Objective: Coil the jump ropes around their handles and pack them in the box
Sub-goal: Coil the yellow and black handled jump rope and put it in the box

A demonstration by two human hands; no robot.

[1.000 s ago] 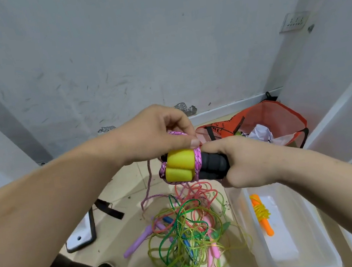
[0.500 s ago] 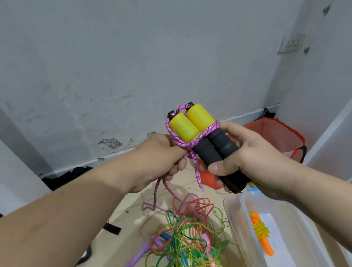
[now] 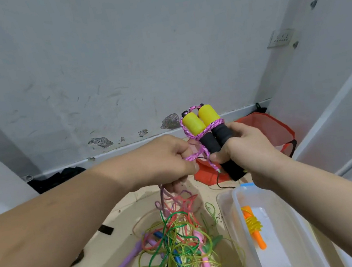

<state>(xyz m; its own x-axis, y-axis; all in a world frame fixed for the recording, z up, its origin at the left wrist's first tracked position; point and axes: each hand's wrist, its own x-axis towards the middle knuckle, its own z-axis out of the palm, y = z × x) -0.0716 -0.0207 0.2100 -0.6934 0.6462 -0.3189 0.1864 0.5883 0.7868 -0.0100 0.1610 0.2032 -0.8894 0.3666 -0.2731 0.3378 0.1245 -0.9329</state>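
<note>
My right hand [image 3: 244,148] grips two black foam handles with yellow ends [image 3: 206,129], held side by side and tilted up to the left. A pink braided rope [image 3: 196,137] is looped around them just below the yellow ends. My left hand [image 3: 167,157] pinches that rope to the left of the handles, and the rest of it hangs from my fist toward the floor. A clear plastic box [image 3: 298,240] stands at lower right and holds a coiled orange-handled rope [image 3: 253,224].
A tangle of green, yellow, pink and blue jump ropes [image 3: 177,244] lies on the tiled floor below my hands. An orange mesh bag [image 3: 267,129] sits against the wall behind the handles. The wall corner rises at right.
The handles went from lying level to tilted upright, with the pink rope wound around them. My left hand dropped from on top of the handles to their left side and draws the rope sideways.
</note>
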